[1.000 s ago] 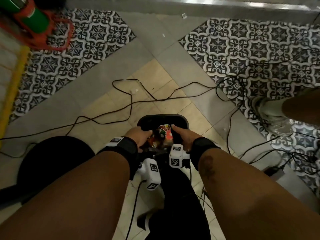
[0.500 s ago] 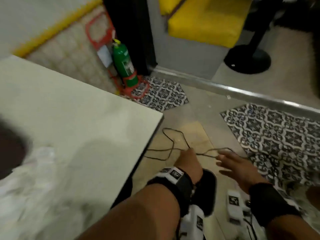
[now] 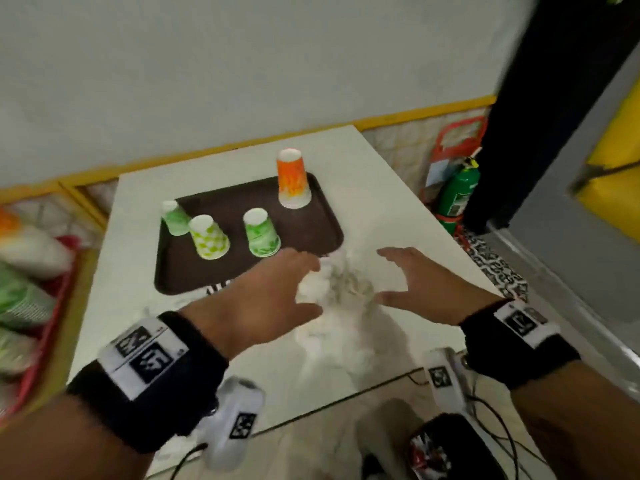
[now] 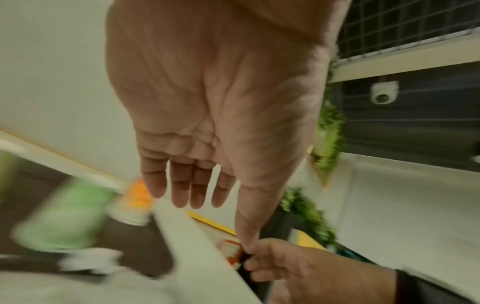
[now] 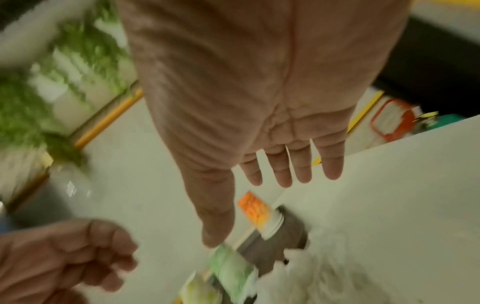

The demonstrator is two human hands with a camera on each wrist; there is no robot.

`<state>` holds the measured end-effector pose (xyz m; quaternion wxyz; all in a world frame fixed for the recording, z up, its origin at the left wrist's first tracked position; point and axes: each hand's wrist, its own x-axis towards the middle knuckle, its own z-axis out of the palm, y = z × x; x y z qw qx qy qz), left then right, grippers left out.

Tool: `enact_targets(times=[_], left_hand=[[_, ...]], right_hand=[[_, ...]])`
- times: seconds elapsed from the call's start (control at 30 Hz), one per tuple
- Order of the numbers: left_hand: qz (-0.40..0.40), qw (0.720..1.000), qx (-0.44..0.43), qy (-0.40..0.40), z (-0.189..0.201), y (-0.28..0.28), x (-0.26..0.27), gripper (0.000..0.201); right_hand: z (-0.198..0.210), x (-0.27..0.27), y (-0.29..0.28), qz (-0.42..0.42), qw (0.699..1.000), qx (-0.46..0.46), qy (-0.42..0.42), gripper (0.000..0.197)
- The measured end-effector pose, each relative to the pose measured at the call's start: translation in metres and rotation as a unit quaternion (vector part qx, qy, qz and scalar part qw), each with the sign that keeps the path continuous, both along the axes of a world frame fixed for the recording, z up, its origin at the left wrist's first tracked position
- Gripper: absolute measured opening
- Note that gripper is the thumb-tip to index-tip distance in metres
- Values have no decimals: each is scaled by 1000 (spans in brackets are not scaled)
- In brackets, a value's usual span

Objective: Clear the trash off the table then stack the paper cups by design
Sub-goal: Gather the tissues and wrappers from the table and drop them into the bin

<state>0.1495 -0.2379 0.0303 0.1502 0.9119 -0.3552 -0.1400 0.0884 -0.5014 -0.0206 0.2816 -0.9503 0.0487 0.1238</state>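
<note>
A heap of crumpled white paper (image 3: 341, 289) lies on the white table (image 3: 388, 209), just in front of the brown tray (image 3: 311, 233). My left hand (image 3: 306, 284) and right hand (image 3: 384, 275) are spread on either side of the heap, fingers straight and holding nothing; contact is too blurred to judge. On the tray stand an upside-down orange cup (image 3: 292, 181) and three upside-down green cups (image 3: 175, 218) (image 3: 207, 237) (image 3: 261, 233). The left wrist view shows my open left hand (image 4: 192, 185), and the right wrist view my open right hand (image 5: 285, 170) above the paper (image 5: 324, 267).
A black bin (image 3: 450, 441) with wrappers inside stands on the floor below the table's near edge, among cables. A red basket (image 3: 52, 306) of stacked cups sits to the left. A green fire extinguisher (image 3: 459, 195) stands by the wall on the right.
Both hands have left the bin on the floor and risen to the table. They now flank the crumpled paper, and the head view has swung up from floor to tabletop.
</note>
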Motion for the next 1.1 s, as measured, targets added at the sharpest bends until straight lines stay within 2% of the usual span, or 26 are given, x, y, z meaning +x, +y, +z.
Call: enact_targets(times=[0.1, 0.17, 0.23, 0.33, 0.43, 0.47, 0.6, 0.7, 0.8, 0.93, 1.07, 1.1], left_hand=[[116, 990, 71, 28, -21, 90, 5, 88], [177, 979, 86, 51, -34, 125, 1, 93], [226, 967, 91, 76, -43, 144, -1, 97], [262, 957, 86, 89, -58, 155, 6, 106], [277, 950, 111, 95, -78, 154, 22, 113], [276, 951, 112, 89, -82, 151, 26, 112], [223, 972, 71, 36, -92, 119, 49, 102], [168, 985, 50, 7, -97, 80, 68, 98], [117, 991, 59, -8, -103, 37, 86, 92], [74, 990, 123, -3, -114, -12, 105, 69], [44, 979, 199, -8, -126, -31, 118, 53], [42, 978, 206, -12, -126, -33, 121, 52]], right_hand=[[-3, 49, 33, 99, 992, -69, 45, 99], [-13, 76, 49, 123, 984, -98, 82, 106], [-26, 96, 65, 131, 978, -119, 114, 112], [-46, 114, 92, 157, 968, -160, 117, 116], [-66, 121, 113, 196, 950, -212, 123, 111], [-69, 119, 117, 202, 946, -224, 118, 101], [-68, 109, 125, 220, 951, -211, 51, 39], [-66, 105, 121, 233, 954, -183, 44, 21], [-62, 103, 111, 220, 962, -154, 47, 25], [-53, 101, 95, 172, 979, -106, -15, 24], [-58, 104, 67, 86, 992, -71, -55, 47], [-59, 106, 58, 56, 995, -63, -58, 41]])
